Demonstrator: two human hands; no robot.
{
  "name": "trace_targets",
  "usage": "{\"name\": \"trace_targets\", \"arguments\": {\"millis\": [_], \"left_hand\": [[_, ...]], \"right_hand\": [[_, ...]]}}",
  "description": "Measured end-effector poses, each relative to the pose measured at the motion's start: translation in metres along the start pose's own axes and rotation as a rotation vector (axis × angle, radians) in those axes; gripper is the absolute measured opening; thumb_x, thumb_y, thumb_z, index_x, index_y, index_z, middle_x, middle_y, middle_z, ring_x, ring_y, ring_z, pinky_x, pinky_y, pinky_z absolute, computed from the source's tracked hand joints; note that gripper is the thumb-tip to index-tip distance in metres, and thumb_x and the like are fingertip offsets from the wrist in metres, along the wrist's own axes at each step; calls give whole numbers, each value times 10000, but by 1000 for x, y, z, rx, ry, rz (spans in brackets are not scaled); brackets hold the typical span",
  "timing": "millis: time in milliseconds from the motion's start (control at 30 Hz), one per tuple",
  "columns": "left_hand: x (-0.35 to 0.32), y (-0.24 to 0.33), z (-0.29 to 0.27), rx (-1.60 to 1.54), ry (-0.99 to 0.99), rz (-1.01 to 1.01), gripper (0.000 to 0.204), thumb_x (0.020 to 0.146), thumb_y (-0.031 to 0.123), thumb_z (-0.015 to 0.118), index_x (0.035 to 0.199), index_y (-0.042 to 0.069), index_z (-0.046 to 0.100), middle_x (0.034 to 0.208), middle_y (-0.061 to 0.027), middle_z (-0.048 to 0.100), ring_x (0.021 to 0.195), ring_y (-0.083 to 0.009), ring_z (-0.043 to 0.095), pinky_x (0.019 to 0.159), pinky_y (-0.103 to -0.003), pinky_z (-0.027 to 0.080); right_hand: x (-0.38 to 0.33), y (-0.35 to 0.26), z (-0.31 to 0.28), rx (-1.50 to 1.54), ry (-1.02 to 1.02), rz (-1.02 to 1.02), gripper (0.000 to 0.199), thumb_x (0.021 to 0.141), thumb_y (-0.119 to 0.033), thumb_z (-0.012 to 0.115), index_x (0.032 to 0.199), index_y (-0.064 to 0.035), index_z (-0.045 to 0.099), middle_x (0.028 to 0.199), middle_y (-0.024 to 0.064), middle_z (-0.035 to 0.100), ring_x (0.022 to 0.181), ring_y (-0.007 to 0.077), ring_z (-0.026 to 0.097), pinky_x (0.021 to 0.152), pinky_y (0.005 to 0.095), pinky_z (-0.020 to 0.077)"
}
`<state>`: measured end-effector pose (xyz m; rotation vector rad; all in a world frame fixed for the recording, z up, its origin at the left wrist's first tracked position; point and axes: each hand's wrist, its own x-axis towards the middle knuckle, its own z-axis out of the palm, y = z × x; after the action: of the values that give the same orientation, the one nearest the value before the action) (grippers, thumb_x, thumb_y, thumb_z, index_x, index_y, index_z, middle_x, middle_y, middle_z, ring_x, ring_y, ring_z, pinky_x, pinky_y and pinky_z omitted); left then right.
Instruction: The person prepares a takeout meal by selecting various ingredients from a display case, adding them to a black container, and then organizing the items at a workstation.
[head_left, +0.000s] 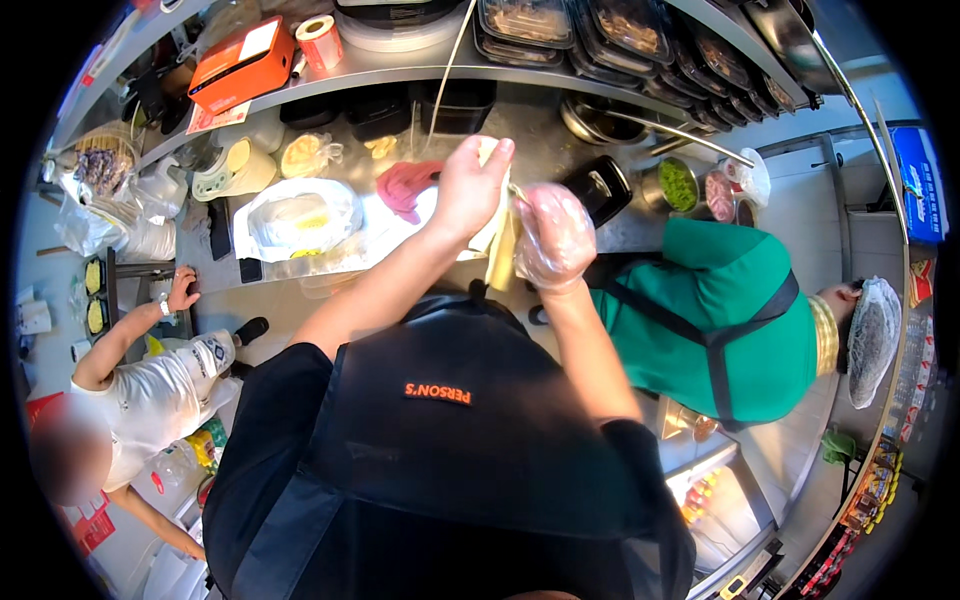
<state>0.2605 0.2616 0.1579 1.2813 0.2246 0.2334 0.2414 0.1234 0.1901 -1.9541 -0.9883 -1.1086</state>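
Orange box and white tape roll on shelf, upper left of frame. Blue package at right edge. Centre: bare left hand and plastic-gloved right hand both clasp pale wrapped roll above steel counter. Person in green crowds right; person in white lower left.

Over the steel bench, the bare left hand and the plastic-gloved right hand together hold a pale folded wrap in a closed grip, beside a pink cloth and a black lidded container.
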Motion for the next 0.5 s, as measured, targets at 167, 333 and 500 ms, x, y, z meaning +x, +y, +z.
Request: {"name": "trace_targets", "arguments": {"millis": [167,333,500], "left_hand": [[23,-11,-16,73,155,-33,232,1047,242,686,1047,17,625,821,-34,673,714,-110,606,648,-318,498],[55,-14,-74,316,264,158,216,1065,229,658,1079,41,550,771,-50,673,630,-139,651,557,-290,548],[18,25,-40,3,-314,-194,176,1078,201,636,1074,42,563,867,-58,704,752,-133,703,664,-280,575]], "right_hand": [[-12,-12,-35,3,88,60,341,748,1,881,1033,-29,696,893,162,727,793,341,726,693,407,604],[20,-39,-74,277,-124,67,276,775,-127,896,978,-47,726,868,120,720,741,315,717,690,410,604],[31,-15,-35,321,-368,54,218,793,-155,867,925,-55,726,860,101,737,758,308,717,709,410,591]]}}
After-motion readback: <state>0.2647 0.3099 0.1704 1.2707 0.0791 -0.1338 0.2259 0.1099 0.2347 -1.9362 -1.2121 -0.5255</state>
